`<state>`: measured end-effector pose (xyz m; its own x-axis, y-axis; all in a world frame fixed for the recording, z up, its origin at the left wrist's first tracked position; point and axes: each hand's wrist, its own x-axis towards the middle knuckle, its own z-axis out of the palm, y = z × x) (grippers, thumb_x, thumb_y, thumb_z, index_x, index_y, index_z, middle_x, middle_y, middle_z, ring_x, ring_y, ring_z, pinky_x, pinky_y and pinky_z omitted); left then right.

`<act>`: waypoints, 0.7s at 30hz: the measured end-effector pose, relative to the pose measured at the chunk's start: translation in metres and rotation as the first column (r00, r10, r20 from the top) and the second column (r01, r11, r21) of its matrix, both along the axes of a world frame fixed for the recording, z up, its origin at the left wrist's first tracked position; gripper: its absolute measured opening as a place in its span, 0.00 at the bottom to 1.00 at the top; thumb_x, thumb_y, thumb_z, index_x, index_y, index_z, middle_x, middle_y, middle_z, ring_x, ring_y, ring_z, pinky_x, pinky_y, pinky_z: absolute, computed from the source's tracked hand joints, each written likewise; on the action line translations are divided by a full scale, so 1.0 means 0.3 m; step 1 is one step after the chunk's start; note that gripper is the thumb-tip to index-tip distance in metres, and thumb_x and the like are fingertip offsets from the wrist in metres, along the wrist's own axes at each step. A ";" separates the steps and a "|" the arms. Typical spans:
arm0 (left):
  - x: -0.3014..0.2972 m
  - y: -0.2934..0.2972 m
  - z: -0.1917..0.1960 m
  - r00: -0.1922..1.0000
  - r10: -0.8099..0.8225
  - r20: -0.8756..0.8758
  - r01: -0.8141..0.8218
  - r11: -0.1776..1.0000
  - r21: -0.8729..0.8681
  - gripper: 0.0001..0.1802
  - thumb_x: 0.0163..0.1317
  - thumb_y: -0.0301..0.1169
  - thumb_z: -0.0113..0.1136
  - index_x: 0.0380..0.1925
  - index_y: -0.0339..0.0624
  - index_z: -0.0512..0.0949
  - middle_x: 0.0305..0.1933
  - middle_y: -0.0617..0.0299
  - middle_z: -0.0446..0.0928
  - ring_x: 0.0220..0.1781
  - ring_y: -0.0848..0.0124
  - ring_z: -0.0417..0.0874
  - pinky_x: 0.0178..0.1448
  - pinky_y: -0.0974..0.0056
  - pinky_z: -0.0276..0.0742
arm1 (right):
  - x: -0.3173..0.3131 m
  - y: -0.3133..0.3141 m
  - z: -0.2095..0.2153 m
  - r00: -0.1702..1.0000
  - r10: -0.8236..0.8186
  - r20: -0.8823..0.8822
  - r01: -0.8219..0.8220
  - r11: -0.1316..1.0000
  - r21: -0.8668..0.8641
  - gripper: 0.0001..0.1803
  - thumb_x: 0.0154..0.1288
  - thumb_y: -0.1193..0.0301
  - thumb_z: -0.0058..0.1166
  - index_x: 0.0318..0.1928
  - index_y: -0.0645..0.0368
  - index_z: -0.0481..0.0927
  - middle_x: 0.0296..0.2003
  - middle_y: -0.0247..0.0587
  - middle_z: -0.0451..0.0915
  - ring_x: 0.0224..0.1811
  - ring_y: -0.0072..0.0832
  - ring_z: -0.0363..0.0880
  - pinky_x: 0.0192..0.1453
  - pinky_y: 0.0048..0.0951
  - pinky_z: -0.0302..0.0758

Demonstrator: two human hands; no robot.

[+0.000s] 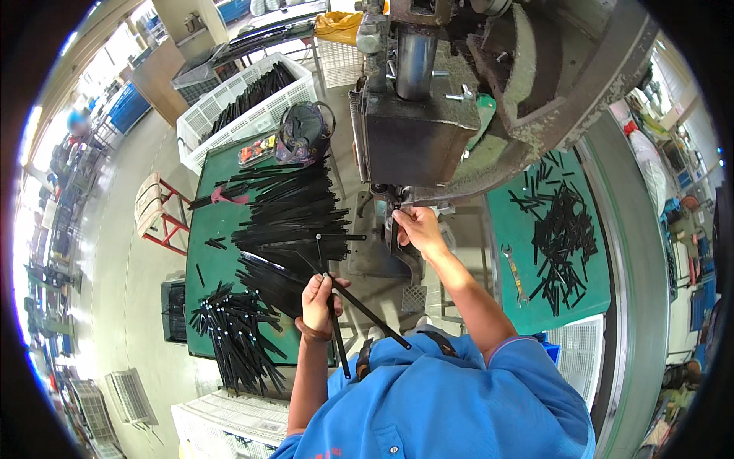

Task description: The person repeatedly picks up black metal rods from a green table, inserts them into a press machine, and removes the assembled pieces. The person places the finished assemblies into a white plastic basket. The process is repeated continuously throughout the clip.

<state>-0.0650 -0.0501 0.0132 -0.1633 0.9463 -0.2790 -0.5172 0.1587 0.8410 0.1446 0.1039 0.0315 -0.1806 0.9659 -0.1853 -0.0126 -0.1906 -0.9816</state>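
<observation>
My left hand (316,303) is closed around a linkage of long black flat bars (375,321), whose ends spread up and down from the grip. To the right, my right hand (419,231) pinches at the small tooling (391,195) below the press's dark head (417,141). Whatever sits between those fingertips is too small and dark to name. Beside my left hand, many black flat strips (290,199) lie in rows on the green table (206,264). A bundle of joined black bars (233,329) hangs over that table's near edge.
On the right green table (505,229) lie a heap of short black strips (564,237) and a wrench (514,275). A white crate (191,126) of black bars and a dark bag (304,134) stand farther back. A foot pedal (414,298) is below the press.
</observation>
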 end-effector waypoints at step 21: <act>0.216 -0.063 0.103 0.999 -0.009 -0.051 0.013 0.996 0.088 0.07 0.67 0.29 0.45 0.38 0.36 0.69 0.31 0.50 0.79 0.10 0.79 0.65 0.17 0.76 0.62 | 0.166 0.400 -0.289 0.810 -0.357 0.465 -0.245 0.514 0.822 0.15 0.59 0.61 0.58 0.39 0.59 0.79 0.34 0.43 0.81 0.30 0.22 0.79 0.32 0.27 0.74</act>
